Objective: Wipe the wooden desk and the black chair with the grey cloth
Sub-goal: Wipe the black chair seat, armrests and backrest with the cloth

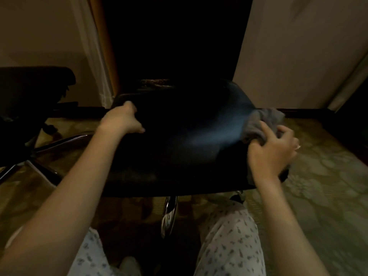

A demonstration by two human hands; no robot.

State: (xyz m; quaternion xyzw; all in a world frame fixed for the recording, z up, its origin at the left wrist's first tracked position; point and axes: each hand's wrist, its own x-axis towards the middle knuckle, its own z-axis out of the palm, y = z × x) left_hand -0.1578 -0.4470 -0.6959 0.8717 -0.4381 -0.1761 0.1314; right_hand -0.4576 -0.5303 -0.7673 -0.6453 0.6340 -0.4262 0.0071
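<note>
A black chair (pixel 179 148) stands right in front of the person, and we look down on its shiny seat. The left hand (pixel 121 120) holds the left side of the seat, near the back. Its fingers are curled over the edge and its thumb sticks out across the seat. The right hand (pixel 272 150) is at the right side of the seat. Its fingers are bunched tight around a grey cloth (pixel 262 120). The cloth is scrunched up and lies on the right edge of the seat, with part of it poking out past the fingers. Under the seat a shiny metal leg (pixel 169 216) shows. The person's knees, in pale spotted trousers (pixel 229 246), are close to the front of the chair. A second chair (pixel 29 90), also dark, stands off to the left. The floor is a green carpet (pixel 318 186) with a flower pattern.
</note>
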